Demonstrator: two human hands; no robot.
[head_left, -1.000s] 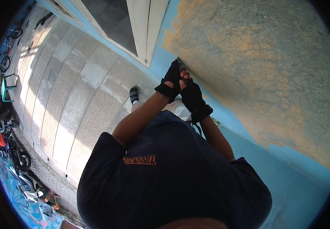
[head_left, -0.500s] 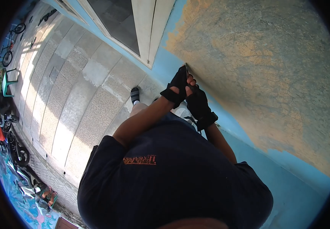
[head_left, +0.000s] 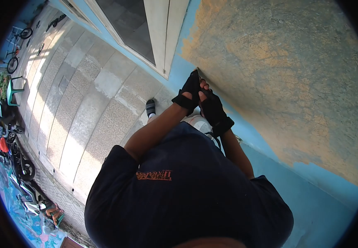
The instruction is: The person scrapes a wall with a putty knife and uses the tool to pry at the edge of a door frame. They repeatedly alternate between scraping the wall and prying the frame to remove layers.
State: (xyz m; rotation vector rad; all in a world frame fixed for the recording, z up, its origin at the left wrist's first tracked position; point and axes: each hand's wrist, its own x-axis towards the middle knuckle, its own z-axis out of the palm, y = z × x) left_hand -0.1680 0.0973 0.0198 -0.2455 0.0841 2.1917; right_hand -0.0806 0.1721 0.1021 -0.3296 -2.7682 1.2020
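Both hands wear black fingerless gloves and meet at the edge of the wall (head_left: 261,74), where the blue paint is worn down to a yellow and grey patch. My left hand (head_left: 190,91) is closed around a thin flat tool (head_left: 198,71), whose narrow edge shows at the fingertips and touches the wall. Just to the right and lower, my right hand (head_left: 213,108) is closed too, its fingers pressed against the left hand at the tool. The gloves hide most of the tool.
A white-framed door or window (head_left: 158,37) stands beside the patch. Below it lies a paved floor (head_left: 104,82) with my sandalled foot (head_left: 150,107). Parked motorcycles (head_left: 21,165), a green chair (head_left: 13,91), bicycles (head_left: 12,64) and a seated person (head_left: 54,213) are at the far left.
Both hands and the tool have shifted slightly left along the wall, still together. The camera view has also moved a little.
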